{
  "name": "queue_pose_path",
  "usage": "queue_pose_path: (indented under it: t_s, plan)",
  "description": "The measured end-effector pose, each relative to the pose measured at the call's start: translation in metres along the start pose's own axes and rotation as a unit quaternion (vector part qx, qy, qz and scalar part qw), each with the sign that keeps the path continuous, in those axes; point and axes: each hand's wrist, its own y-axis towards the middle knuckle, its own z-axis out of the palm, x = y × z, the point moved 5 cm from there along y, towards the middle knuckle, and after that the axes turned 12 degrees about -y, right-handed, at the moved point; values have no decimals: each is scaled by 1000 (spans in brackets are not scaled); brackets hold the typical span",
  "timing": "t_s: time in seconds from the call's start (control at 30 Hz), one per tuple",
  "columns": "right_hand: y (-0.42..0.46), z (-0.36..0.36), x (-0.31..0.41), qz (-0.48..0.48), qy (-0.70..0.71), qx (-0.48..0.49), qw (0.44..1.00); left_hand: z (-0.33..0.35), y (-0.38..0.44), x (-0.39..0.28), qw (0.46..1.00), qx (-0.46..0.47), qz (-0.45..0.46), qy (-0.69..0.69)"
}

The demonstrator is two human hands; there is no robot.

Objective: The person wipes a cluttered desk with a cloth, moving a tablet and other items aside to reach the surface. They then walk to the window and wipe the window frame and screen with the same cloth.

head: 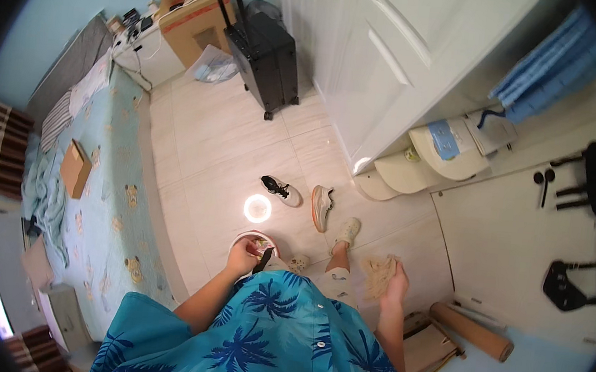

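Observation:
My left hand [244, 256] is at the left side of a round bin with a pale, red-edged rim [253, 233] and seems to grip that rim; its fingertips are partly hidden. Colourful small items lie in the bin, and a black strip [266, 259] hangs over its near right side. On the right, my right hand [397, 286] holds a crumpled beige cloth [377, 275]. Ahead on the tiled floor are a white shoe with black laces [281, 191] and a pale running shoe with an orange sole [321, 208]. Cream clogs [348, 230] are on my feet.
A bed [112, 211] with a cardboard box [74, 169] stands left. A black suitcase [267, 59] and large carton [194, 31] are ahead. Rounded shelves [412, 170] stand right, beyond a white cabinet [386, 49]. A brown roll [472, 332] and beige bag [425, 343] lie lower right.

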Motion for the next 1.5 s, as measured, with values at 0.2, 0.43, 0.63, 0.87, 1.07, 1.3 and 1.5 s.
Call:
queue_pose_path:
  t_s: [0.2,0.43,0.63,0.87,1.07,1.3,1.5]
  plan:
    - [101,42,70,-49,-87,78,992,29,12,-40,991,-108,5,-74]
    - [175,82,151,-52,-243,145,958,74,-3,-116,965,-177,-18,-191]
    - [185,164,176,-41,-319,230,918,61,-34,-69,928,-325,-30,-177]
    - [152,264,114,-27,-348,365,863,32,-91,-56,837,-419,-109,-336]
    - [113,343,54,-45,-468,447,761,24,-105,21,779,-468,-172,-381]
    - [14,473,28,-88,-500,465,726,-58,-64,44,761,-558,-112,-312]
    - [-99,573,-21,-123,-565,549,604,-113,-81,29,659,-638,-83,-389]
